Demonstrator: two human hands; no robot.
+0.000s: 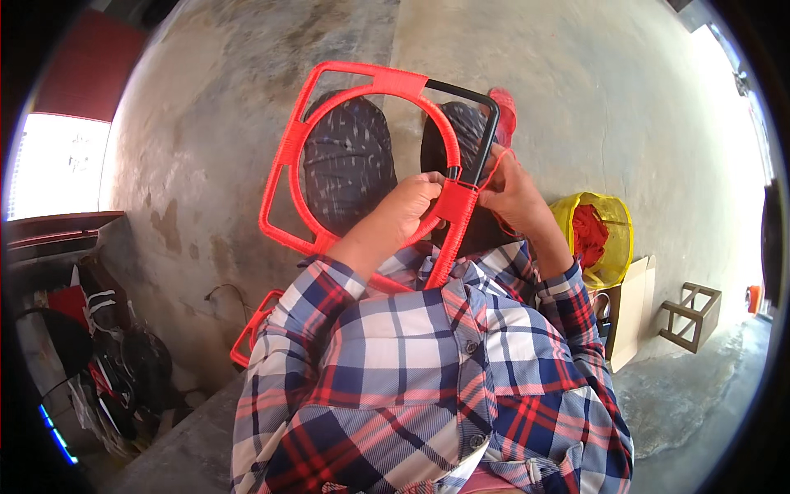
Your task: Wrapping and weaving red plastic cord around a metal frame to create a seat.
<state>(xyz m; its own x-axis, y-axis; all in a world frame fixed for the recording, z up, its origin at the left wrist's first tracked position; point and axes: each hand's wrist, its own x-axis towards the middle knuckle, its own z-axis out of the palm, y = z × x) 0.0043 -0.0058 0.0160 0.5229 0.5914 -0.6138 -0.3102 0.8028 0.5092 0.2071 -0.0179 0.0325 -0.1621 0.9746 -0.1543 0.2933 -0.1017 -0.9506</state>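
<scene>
A square frame with a round ring inside it [290,146] rests across my lap, tilted. Red cord wraps most of it tightly; its far right corner is bare black bar [491,132]. My left hand [414,202] is closed at the right side of the ring, fingers gripping the frame beside a wide red-wrapped joint [457,202]. On the other side of that joint, my right hand [517,196] has its fingers closed on a loose strand of red cord [499,165], which loops up near the bare bar. Some of its fingertips are hidden.
To the right stand a yellow-rimmed basket [619,240] holding red material [589,235], a cardboard piece [634,313] and a small wooden frame stand [691,318]. Another red-wrapped frame [253,329] lies by my left elbow. Dark clutter [123,362] fills the lower left.
</scene>
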